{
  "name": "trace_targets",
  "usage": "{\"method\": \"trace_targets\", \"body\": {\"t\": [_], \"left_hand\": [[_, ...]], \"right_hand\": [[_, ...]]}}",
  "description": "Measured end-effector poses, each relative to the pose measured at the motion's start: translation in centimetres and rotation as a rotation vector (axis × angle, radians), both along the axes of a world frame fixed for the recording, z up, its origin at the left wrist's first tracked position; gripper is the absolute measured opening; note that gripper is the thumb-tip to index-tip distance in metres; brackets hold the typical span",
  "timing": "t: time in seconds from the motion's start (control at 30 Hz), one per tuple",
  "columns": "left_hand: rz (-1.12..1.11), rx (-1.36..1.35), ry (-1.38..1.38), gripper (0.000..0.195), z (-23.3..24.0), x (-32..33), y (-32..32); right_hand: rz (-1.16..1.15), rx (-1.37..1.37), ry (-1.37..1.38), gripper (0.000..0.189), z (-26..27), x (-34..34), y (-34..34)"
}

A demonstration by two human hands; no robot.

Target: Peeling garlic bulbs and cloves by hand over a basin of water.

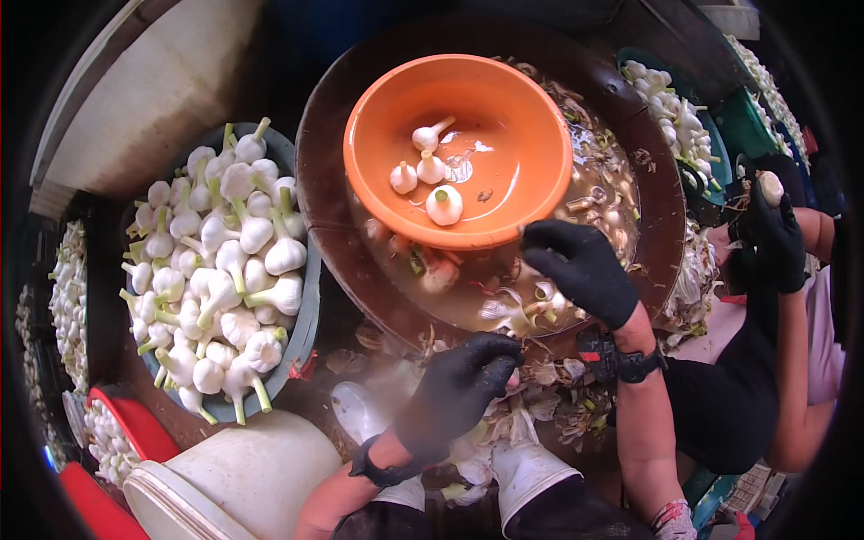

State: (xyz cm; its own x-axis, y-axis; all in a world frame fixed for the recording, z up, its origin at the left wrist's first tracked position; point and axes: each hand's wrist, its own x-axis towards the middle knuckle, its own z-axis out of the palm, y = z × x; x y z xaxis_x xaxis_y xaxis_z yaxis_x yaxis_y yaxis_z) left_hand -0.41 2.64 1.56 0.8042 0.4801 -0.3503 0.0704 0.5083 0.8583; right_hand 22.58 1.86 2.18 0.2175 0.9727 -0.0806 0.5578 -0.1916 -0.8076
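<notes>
My right hand (584,266), in a black glove, is bent with its fingertips at the near right rim of an orange plastic basin (378,121). Whether the fingers grip that rim cannot be told. Several garlic bulbs (444,205) lie inside the basin. It sits in a large brown tub (331,263) of murky water with floating garlic and peelings (506,309). Below the tub's near edge, my left hand (452,391), also gloved in black, has curled fingers. A small pinkish spot shows by its fingertips, and the inside of the hand is hidden.
Left stands a grey-green tub (307,317) heaped with trimmed garlic bulbs (223,250). A white bucket (263,466) lies tipped below it. Loose husks (526,405) pile near my legs. At right, a co-worker's gloved hand (776,236) holds a pale bulb (770,189).
</notes>
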Motion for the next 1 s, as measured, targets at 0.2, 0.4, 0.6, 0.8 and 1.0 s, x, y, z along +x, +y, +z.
{"method": "trace_targets", "body": {"t": [0.2, 0.4, 0.6, 0.8, 1.0], "left_hand": [[0.004, 0.209, 0.009, 0.021, -0.4, -0.7, -0.3], [0.054, 0.237, -0.035, 0.02, -0.6, -0.3, -0.8], [0.458, 0.786, 0.2, 0.033, -1.6, -1.0, 0.5], [0.483, 0.639, 0.191, 0.044, -1.3, -0.6, 0.9], [0.434, 0.145, -0.05, 0.047, -1.7, 0.5, 0.7]], "right_hand": [[0.388, 0.048, -0.471, 0.049, -4.8, -7.3, 2.7], [0.551, 0.015, -0.688, 0.05, -9.8, -8.0, 4.5], [0.479, -0.355, -0.373, 0.036, -4.5, -7.3, 3.8], [0.146, -0.011, 0.249, 0.035, -0.1, -5.6, -1.5], [-0.126, -0.023, 0.435, 0.039, 1.2, -7.9, -3.6]]}}
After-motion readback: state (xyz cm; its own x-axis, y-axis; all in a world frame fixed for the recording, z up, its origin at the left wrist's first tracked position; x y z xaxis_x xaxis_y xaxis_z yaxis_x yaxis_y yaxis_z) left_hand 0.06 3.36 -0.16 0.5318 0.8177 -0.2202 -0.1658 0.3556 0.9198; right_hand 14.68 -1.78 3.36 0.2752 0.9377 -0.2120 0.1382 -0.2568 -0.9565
